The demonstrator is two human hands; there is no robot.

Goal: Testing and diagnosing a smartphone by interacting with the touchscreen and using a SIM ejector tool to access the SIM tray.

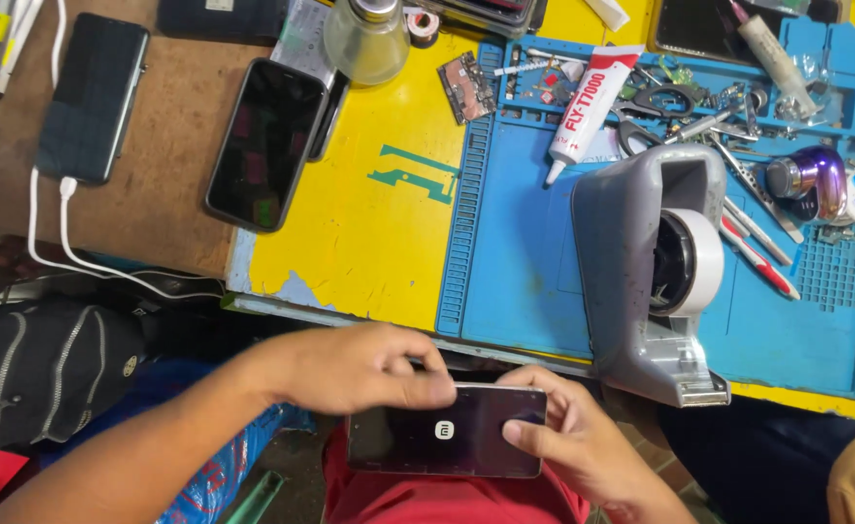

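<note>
Dark phone (442, 432) gripped by left hand (360, 369); right hand (568, 437) cradles edge

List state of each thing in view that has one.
Handheld phone: screen lit, gripped by left hand and right hand.
Phone on wood: cable plugged in, screen dark.
Middle phone: screen dark, lying flat.
Glue tube: lying down.
Tape dispenser: roll loaded.

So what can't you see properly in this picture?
Head view only:
- The phone: its left end is under the left hand, and its right end under the right hand.
- The bag: cut off by the left edge.
- The glass bottle: its top is cut off by the upper edge.
- The small tools on the blue mat: piled together, too small to tell apart.
</note>
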